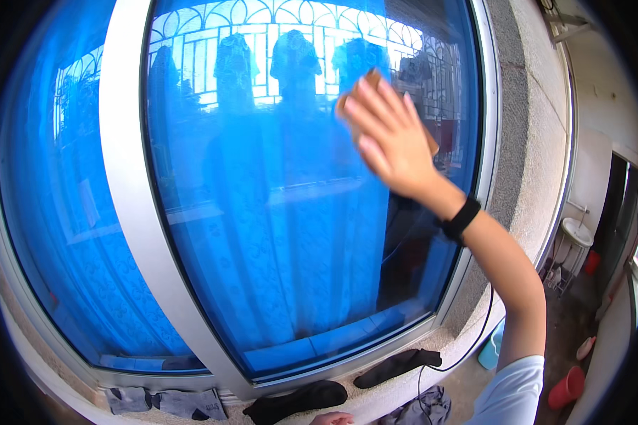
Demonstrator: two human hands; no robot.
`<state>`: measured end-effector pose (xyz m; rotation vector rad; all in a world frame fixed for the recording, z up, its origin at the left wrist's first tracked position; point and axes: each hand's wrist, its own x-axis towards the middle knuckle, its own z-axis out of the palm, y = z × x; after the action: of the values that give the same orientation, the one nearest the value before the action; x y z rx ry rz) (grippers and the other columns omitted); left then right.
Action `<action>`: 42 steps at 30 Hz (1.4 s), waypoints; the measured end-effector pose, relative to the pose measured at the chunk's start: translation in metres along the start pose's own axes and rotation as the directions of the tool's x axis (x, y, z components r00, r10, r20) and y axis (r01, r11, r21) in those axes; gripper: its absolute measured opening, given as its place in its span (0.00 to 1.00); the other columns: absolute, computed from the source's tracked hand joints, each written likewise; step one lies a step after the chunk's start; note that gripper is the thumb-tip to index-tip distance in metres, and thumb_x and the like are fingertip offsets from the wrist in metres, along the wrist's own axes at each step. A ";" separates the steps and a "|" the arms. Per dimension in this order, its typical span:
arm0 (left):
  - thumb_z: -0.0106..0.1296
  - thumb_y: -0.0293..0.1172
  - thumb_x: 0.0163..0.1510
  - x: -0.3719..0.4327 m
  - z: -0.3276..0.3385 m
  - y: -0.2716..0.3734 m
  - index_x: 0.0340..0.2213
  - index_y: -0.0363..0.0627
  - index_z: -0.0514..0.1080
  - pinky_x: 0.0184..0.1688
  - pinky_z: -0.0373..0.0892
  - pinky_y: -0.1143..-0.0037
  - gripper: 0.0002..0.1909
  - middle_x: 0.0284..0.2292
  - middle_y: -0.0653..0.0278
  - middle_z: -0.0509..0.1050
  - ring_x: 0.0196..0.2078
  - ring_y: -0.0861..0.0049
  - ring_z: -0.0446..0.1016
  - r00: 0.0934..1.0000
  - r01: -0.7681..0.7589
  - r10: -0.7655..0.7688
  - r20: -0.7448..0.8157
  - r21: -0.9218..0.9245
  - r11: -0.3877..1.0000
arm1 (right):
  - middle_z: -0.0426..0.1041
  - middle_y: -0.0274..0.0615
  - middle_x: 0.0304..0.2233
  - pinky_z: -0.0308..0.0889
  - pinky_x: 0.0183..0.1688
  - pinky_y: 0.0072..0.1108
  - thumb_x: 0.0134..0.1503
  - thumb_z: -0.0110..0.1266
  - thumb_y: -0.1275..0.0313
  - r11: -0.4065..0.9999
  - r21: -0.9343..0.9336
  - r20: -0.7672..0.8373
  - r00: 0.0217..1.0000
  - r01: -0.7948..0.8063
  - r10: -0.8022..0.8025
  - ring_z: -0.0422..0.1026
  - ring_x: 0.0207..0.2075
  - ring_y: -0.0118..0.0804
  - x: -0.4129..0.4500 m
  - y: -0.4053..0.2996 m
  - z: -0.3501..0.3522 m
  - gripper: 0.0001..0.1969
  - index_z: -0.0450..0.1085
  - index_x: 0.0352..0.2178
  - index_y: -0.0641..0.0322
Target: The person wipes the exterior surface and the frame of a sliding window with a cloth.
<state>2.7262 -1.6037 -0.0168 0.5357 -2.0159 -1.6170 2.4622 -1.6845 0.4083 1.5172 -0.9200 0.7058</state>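
My right hand (399, 138) presses flat on a brown folded cloth or pad (373, 76) against the upper right of a window pane (319, 223). Only the pad's edges show past my fingers, and the hand is slightly blurred. A black band (461, 220) circles that wrist. At the bottom edge a small part of my left hand (332, 418) shows, just below a black sock (297, 401) on the sill; the rest is cut off. Behind the glass hangs a patterned curtain (319, 287), which looks blue. Hanging clothes and a window grille are reflected in the pane.
A second black sock (396, 367) and grey socks (165, 402) lie along the sill (351, 396). A thin black cable (484, 329) loops past my right arm. On the floor are a light-blue bucket (492, 348) and a red bucket (567, 388). A washbasin (577, 232) stands farther back.
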 end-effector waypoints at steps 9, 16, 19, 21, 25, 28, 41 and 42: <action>0.47 0.31 0.49 0.000 0.010 -0.026 0.32 0.42 0.71 0.36 0.63 0.79 0.09 0.26 0.69 0.69 0.30 0.83 0.66 0.955 0.283 -0.283 0.087 0.021 0.959 | 0.36 0.26 0.59 0.19 0.58 0.38 0.51 0.38 0.56 0.754 0.242 0.221 0.722 0.610 -0.655 0.33 0.61 0.32 -0.200 -0.066 0.031 0.31 0.40 0.56 0.36; 0.47 0.31 0.50 0.016 0.039 -0.029 0.32 0.41 0.71 0.34 0.64 0.79 0.09 0.26 0.67 0.70 0.30 0.82 0.67 0.980 0.181 -0.183 0.084 0.027 0.983 | 0.32 0.27 0.60 0.26 0.59 0.30 0.55 0.27 0.61 0.562 0.208 0.305 0.493 0.800 -0.815 0.30 0.60 0.28 -0.299 -0.077 0.025 0.28 0.33 0.57 0.46; 0.47 0.31 0.50 0.026 0.048 -0.032 0.32 0.41 0.71 0.33 0.64 0.79 0.09 0.26 0.67 0.70 0.30 0.82 0.67 0.984 0.163 -0.164 0.062 0.022 0.986 | 0.47 0.28 0.57 0.41 0.57 0.28 0.52 0.36 0.60 0.724 0.229 0.180 0.703 0.650 -0.688 0.42 0.59 0.28 -0.252 -0.050 0.019 0.27 0.47 0.55 0.46; 0.47 0.31 0.50 0.030 0.053 -0.035 0.32 0.41 0.71 0.33 0.64 0.79 0.09 0.26 0.67 0.71 0.30 0.82 0.67 0.988 0.151 -0.152 0.042 0.016 0.988 | 0.54 0.27 0.54 0.46 0.54 0.29 0.48 0.44 0.60 0.875 0.352 0.300 0.845 0.334 -0.443 0.49 0.56 0.30 -0.212 -0.016 0.014 0.24 0.57 0.50 0.42; 0.47 0.31 0.50 0.042 0.070 -0.045 0.33 0.41 0.71 0.32 0.64 0.79 0.08 0.25 0.67 0.71 0.29 0.82 0.67 0.993 0.111 -0.111 0.033 0.000 0.994 | 0.52 0.33 0.55 0.46 0.53 0.46 0.48 0.44 0.62 0.995 0.082 0.163 0.985 0.049 -0.062 0.49 0.56 0.43 -0.111 0.058 -0.013 0.23 0.59 0.48 0.39; 0.48 0.30 0.50 0.043 0.084 -0.059 0.33 0.41 0.71 0.32 0.65 0.79 0.08 0.25 0.67 0.71 0.29 0.82 0.67 0.999 0.053 -0.053 0.010 -0.006 0.999 | 0.52 0.38 0.55 0.44 0.54 0.47 0.53 0.38 0.61 0.994 -0.019 -0.153 0.982 -0.111 0.107 0.49 0.56 0.46 -0.054 0.113 -0.016 0.21 0.57 0.50 0.43; 0.48 0.31 0.51 0.051 0.115 -0.006 0.34 0.40 0.70 0.31 0.66 0.78 0.09 0.25 0.65 0.72 0.29 0.80 0.69 0.958 0.255 -0.243 0.152 -0.069 0.964 | 0.46 0.43 0.57 0.34 0.56 0.44 0.56 0.31 0.63 0.782 0.148 -0.168 0.764 -0.606 0.624 0.40 0.59 0.49 -0.145 0.060 0.008 0.23 0.51 0.53 0.55; 0.46 0.31 0.52 0.052 0.114 0.008 0.34 0.41 0.70 0.32 0.66 0.77 0.09 0.25 0.64 0.72 0.29 0.79 0.69 0.962 0.228 -0.224 0.157 -0.003 0.974 | 0.45 0.44 0.57 0.33 0.56 0.44 0.56 0.31 0.64 0.752 0.147 -0.139 0.739 -0.643 0.659 0.39 0.59 0.50 -0.168 0.042 0.010 0.23 0.50 0.53 0.56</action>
<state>2.6166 -1.5436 -0.0217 0.6716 -2.1105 -1.8652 2.3397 -1.6684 0.2859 1.1547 -1.3082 1.3907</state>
